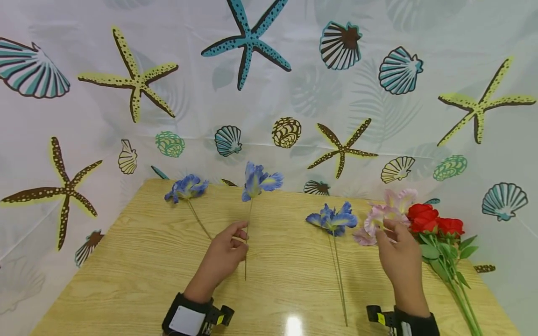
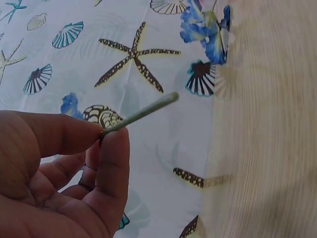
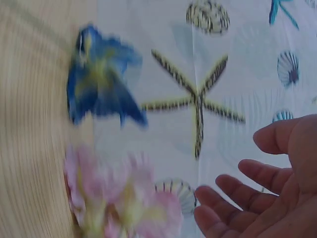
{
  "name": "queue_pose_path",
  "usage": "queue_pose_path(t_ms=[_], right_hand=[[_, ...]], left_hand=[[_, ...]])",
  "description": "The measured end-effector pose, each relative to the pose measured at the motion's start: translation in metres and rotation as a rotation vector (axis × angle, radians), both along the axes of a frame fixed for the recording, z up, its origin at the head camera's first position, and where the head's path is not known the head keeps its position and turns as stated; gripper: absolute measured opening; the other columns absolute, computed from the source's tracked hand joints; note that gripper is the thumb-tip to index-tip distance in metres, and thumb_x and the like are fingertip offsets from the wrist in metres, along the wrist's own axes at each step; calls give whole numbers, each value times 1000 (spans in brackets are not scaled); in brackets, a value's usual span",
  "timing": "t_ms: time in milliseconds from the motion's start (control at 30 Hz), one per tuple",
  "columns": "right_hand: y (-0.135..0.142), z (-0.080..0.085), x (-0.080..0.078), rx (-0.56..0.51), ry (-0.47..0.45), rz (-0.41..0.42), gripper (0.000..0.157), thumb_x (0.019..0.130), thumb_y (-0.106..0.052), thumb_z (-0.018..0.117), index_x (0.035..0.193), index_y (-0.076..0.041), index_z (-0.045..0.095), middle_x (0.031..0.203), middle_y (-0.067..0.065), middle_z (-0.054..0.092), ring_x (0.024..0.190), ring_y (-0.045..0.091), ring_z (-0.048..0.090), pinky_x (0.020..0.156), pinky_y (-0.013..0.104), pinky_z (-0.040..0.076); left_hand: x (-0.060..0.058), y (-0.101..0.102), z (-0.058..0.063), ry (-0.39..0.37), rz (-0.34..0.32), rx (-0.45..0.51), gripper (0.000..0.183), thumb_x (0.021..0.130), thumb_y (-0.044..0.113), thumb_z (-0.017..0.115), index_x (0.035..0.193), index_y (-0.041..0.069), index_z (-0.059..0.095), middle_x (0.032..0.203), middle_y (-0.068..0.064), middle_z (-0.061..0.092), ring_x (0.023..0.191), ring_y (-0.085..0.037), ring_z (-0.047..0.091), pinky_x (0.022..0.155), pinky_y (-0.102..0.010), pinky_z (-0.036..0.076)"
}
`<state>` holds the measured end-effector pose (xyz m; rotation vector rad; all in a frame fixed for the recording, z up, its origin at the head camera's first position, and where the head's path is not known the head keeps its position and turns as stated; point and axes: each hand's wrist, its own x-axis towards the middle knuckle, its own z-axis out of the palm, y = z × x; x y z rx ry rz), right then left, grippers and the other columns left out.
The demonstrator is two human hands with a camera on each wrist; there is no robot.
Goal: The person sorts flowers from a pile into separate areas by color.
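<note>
My left hand pinches the thin stem of an artificial blue iris between thumb and fingers, the bloom pointing away from me. In the left wrist view the green stem sticks out past the fingertips. My right hand is over the pink flowers and partly hides them in the head view. In the right wrist view its fingers are spread and relaxed, holding nothing, beside the pink blooms. Another blue iris, with two stems visible, lies left of the pink flowers.
One more blue iris lies at the table's back left. Red roses with green leaves lie at the right edge. Behind the wooden table hangs a white cloth printed with starfish and shells.
</note>
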<state>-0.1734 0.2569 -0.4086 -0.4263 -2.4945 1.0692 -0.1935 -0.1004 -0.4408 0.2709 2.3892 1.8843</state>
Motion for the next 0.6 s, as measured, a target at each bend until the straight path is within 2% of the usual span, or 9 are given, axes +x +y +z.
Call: queue_pose_path(t_ms=[100,333,500,600], right_hand=[[-22,-3,-2,-61,20,83,44,97,-36,46,131,-9,54,127,14,58,113,30,54,90,54,46],[-60,-10,-3,-97,7,292,41,97,-39,48,128,-13,55,124,9,59,110,22,56,90,49,47],[-87,-14,0,-187,25,427,35,97,-33,52,126,-15,56,120,3,60,107,14,57,90,45,49],[-104,-17,3,-266,31,488,32,96,-28,54,127,-16,54,117,1,60,104,11,60,88,38,51]], left_hand=[[5,12,0,13,-54,64,44,92,1,53,135,5,48,110,-16,50,87,-25,56,70,-36,51],[11,32,0,-10,-175,171,38,93,2,53,131,0,48,110,-20,49,88,-24,56,71,-36,52],[17,45,0,-61,-203,196,34,92,1,54,126,0,50,110,-19,50,88,-24,56,72,-37,52],[22,53,1,-72,-216,199,30,92,3,55,122,-1,52,109,-20,52,88,-24,58,71,-37,53]])
